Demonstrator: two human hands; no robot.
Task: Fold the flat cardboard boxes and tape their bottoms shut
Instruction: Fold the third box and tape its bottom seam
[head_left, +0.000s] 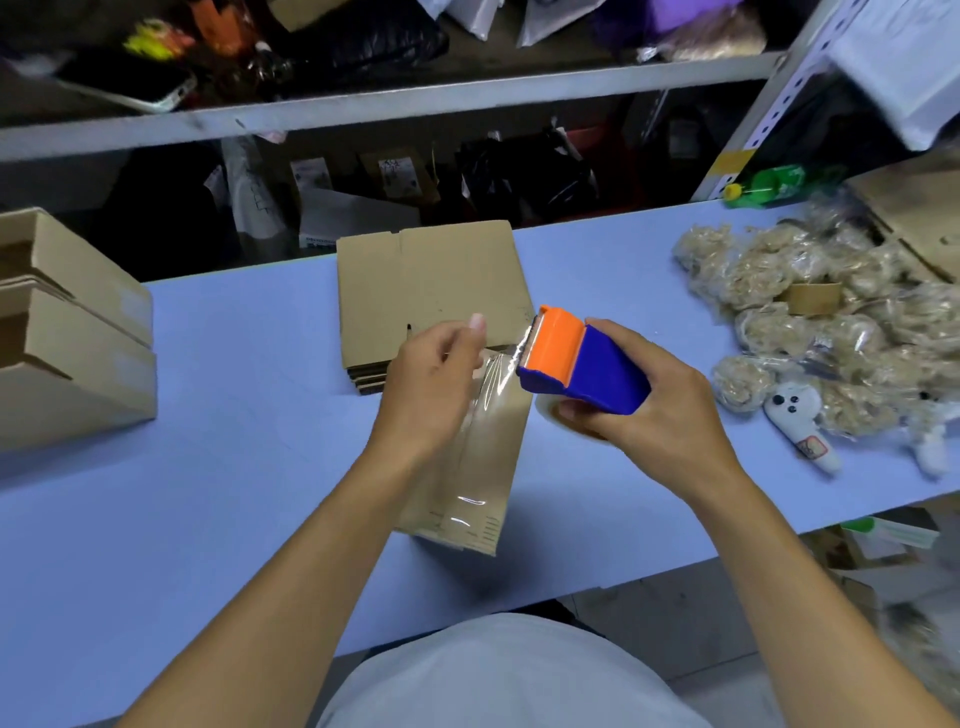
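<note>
Both hands are working over the box (467, 467), which is standing on the blue table (234, 415) just in front of us, its bottom facing up with clear tape (480, 415) running along the seam. Our left hand (434, 382) is curling over the far end of the box and pinching the tape where it is stretching to the dispenser (582, 364). Our right hand (644, 410) is gripping the blue-and-orange dispenser, holding it just above the box's far right corner. Behind the box, a stack of flats (426, 291) is lying on the table. Folded boxes (67, 332) are piling up at the left edge, while bagged fluff (810, 322) and a white plush toy (802, 426) are lying well apart to the right.
</note>
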